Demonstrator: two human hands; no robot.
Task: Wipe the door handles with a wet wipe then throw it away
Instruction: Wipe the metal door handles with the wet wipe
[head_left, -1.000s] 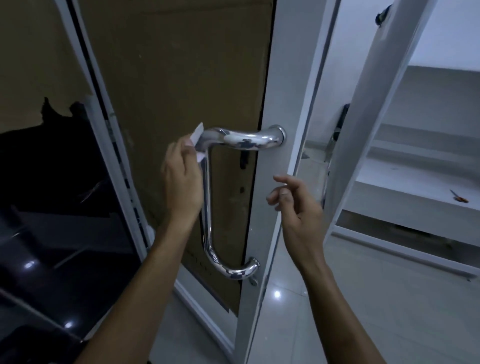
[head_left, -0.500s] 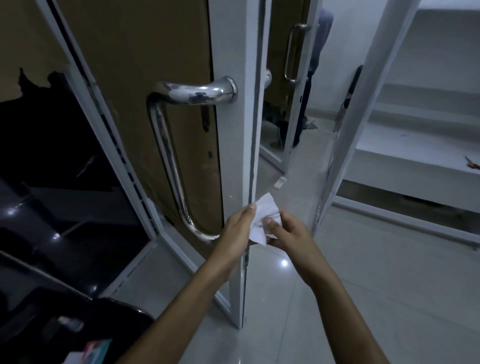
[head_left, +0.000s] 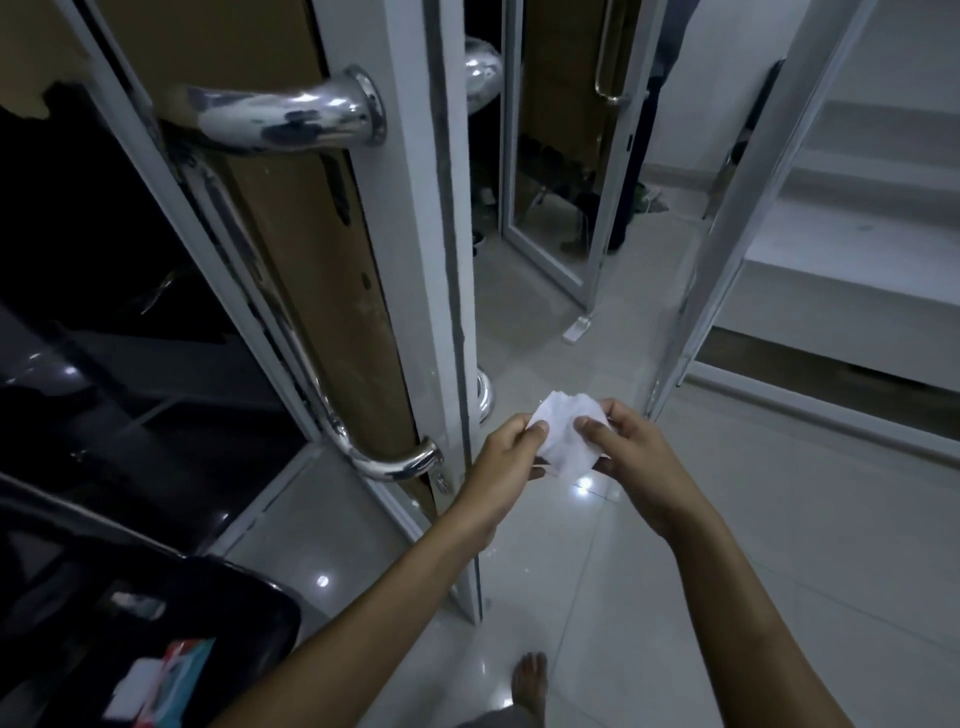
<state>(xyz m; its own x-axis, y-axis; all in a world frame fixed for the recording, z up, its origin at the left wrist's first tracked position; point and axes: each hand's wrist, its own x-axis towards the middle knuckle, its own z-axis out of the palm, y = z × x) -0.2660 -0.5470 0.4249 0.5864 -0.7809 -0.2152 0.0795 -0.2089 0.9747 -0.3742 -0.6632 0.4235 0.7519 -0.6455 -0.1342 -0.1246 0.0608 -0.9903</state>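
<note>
A white wet wipe is held between both hands in front of the door's edge. My left hand pinches its left side and my right hand pinches its right side, thumb on top. The chrome pull handle on the near face of the white-framed door runs from a top mount down to a bottom mount at lower centre. Part of the matching handle on the door's far face shows past the edge.
A pack of wipes lies on a dark glossy surface at lower left. A second door with its own handle stands further back. A white frame post rises on the right. My bare foot is on the tiled floor.
My left hand left the top of the handle and dropped to waist height. My right hand came to meet it, and both now hold the wipe, more bunched than before. The view shifted right and closer.
</note>
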